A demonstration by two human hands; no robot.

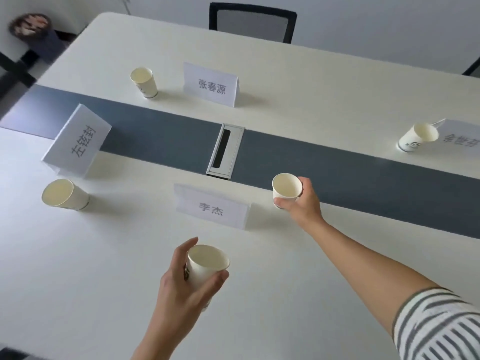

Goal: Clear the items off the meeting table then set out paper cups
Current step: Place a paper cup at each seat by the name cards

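My left hand grips a white paper cup above the near side of the white meeting table. My right hand holds a second paper cup at the edge of the table's grey centre strip, right of the nearest name card. Three more paper cups stand on the table: one at the near left, one at the far left, one at the far right.
Folded white name cards stand at the left, the far middle and the right edge. A metal cable hatch sits in the grey strip. A black mesh chair stands behind the far side.
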